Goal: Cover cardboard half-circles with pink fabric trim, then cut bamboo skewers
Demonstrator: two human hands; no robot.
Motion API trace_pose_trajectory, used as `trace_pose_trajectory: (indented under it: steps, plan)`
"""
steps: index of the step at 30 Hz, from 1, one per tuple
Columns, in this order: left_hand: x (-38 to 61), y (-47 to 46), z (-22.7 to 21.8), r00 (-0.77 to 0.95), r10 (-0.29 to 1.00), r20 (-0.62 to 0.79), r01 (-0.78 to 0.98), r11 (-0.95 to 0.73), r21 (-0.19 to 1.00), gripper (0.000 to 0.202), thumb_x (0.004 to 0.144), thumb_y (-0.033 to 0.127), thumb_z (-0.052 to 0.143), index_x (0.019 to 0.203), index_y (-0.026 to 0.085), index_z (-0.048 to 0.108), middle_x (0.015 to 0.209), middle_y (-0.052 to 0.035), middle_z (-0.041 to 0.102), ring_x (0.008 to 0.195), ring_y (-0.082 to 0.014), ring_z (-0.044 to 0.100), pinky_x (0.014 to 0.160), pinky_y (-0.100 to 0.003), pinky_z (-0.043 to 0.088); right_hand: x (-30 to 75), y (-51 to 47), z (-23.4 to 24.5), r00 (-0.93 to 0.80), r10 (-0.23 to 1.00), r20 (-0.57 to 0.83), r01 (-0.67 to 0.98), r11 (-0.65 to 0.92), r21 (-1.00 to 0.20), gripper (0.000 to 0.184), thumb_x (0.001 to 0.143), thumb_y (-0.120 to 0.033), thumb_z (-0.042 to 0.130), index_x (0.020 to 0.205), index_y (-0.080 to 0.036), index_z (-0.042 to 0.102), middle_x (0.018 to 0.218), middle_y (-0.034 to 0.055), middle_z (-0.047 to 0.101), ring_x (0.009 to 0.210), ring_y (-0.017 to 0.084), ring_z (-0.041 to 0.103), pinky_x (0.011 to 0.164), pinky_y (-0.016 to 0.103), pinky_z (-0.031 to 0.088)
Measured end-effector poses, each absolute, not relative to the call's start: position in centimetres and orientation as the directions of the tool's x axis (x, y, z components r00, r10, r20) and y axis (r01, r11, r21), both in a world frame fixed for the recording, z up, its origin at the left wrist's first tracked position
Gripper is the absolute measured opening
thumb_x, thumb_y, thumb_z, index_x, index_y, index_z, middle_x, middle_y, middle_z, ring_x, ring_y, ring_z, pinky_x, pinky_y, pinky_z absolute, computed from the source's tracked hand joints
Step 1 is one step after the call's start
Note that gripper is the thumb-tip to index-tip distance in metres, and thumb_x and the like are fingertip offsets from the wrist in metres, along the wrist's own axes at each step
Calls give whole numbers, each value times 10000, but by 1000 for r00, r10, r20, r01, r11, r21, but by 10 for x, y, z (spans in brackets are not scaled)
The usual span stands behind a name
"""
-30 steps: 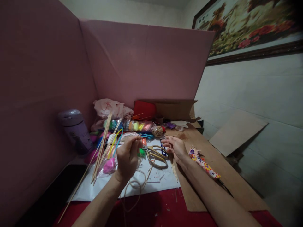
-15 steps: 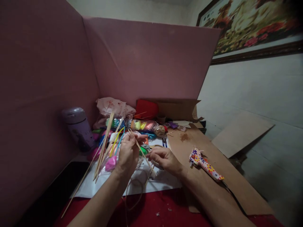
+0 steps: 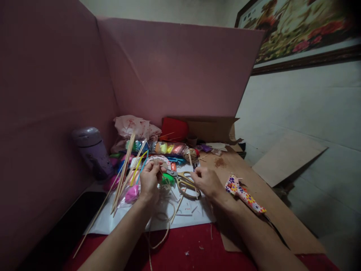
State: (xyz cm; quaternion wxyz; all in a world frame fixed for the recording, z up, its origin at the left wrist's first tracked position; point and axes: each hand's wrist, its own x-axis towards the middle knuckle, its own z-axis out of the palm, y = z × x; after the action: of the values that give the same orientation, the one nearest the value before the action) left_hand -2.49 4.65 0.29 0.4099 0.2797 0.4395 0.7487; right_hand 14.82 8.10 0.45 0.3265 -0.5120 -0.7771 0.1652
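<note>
My left hand [image 3: 150, 181] is closed in a pinch over the white paper, and a thin strand of twine [image 3: 161, 238] appears to run from its fingertips down to the loops below. In my right hand [image 3: 207, 182], fingers closed, is a thin wooden stick [image 3: 190, 158] that points away from me. Scissors with gold-coloured handles [image 3: 188, 185] lie between the two hands, blades towards the left one. Behind the blades sits a green lump [image 3: 168, 179]. Short stick pieces and paper scraps [image 3: 184, 209] are scattered below the scissors.
A bundle of long sticks [image 3: 124, 173] leans at the left by a purple bottle [image 3: 93, 152]. Packs of coloured clay [image 3: 169, 148] and a twine ball [image 3: 190, 154] stand behind. A flower-patterned glue gun [image 3: 244, 195] rests on cardboard [image 3: 270, 222] at the right.
My hands have moved apart. My left hand has let go of the crossed sticks it pinched, and my right hand has shifted right and slightly up with a stick, uncovering the scissors.
</note>
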Motion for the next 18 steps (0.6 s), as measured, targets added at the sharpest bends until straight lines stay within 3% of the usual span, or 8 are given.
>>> trace_pose_trajectory:
  steps: [3,5,7,10,13,16,18]
  plan:
    - [-27,48,4,-535,836,123,-319,-335,886,365,612,439,715,748,124,588,492,24,564,397,-38,406,395,-143,247,164,95,7,-225,940,256,930,285,-230,242,751,-225,498,583,-157,658,664,151,678,626,230,619,499,274,319]
    - [-27,48,5,-534,835,133,-308,-339,889,374,614,454,709,741,123,589,488,26,557,393,-36,397,390,-144,236,171,101,6,-244,953,178,955,268,-127,213,740,-221,521,642,-147,695,724,184,694,655,255,636,495,279,308]
    - [-26,48,4,-527,840,133,-301,-331,894,371,622,456,702,741,122,589,485,30,549,380,-31,370,384,-146,222,175,103,6,-270,953,135,953,285,-106,208,743,-258,552,662,-144,706,743,195,697,652,264,640,492,280,301]
    - [-24,48,3,-517,844,145,-289,-331,898,339,651,437,687,736,125,586,498,29,553,384,-34,369,389,-153,238,174,99,8,-291,946,143,944,308,-116,306,780,-378,557,643,-147,703,731,195,695,638,259,631,487,281,292]
    - [-20,46,3,-472,859,198,-256,-349,902,290,694,411,662,721,132,590,520,24,560,401,-41,389,399,-161,257,165,90,11,-357,895,269,873,422,-244,393,845,-424,491,610,-176,685,666,131,686,600,206,603,497,270,296]
    - [-14,42,4,-363,890,277,-186,-361,914,273,724,393,644,658,134,591,535,19,554,421,-49,409,415,-174,286,150,78,9,-570,736,365,586,676,-448,331,871,-352,484,649,-200,677,656,43,667,607,149,574,547,237,340]
    - [-9,39,5,-296,907,299,-159,-355,921,277,729,388,640,626,136,589,551,12,557,444,-58,427,436,-183,315,142,70,5,-646,649,402,428,744,-513,228,848,-284,524,691,-197,664,687,23,651,652,141,564,588,223,361]
